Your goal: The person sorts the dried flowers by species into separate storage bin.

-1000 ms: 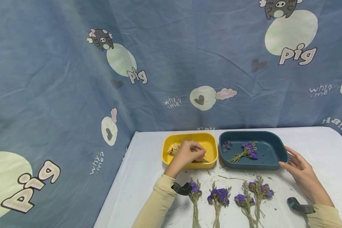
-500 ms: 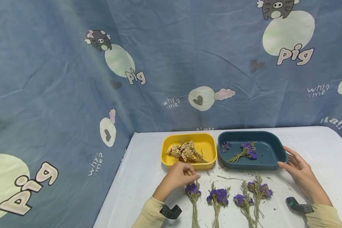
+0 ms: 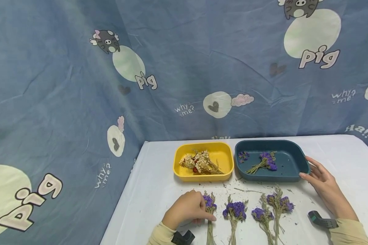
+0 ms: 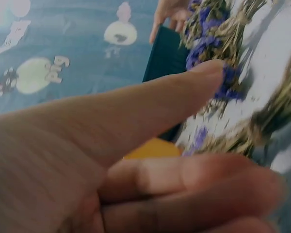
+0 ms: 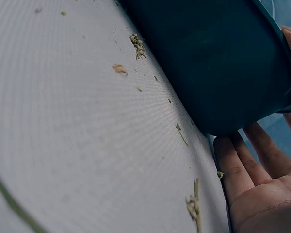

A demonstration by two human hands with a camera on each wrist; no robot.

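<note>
My left hand [image 3: 188,208] is over the stems of the leftmost bunch of dried purple flowers [image 3: 209,201]. In the left wrist view its thumb [image 4: 174,92] is straight and apart from the fingers, with no stems seen gripped between them. My right hand [image 3: 326,187] holds the right end of a dark teal box [image 3: 274,177]. The thumb is at the front corner and the fingers at the end wall in the right wrist view [image 5: 257,165]. Inside the box lie a purple bunch [image 3: 265,161] and a small loose purple sprig [image 3: 243,156].
A yellow box [image 3: 184,178] left of the teal one contains dried cream-white flowers [image 3: 202,161] with red bits. Several more purple bunches [image 3: 235,211] lie in a row near the table's front. Plant crumbs and a loose stem [image 3: 248,191] are scattered on the white table [image 3: 162,163].
My left hand has drawn back from over the yellow box, uncovering the cream-white flowers, and come down to the leftmost purple bunch. My right hand stays at the teal box.
</note>
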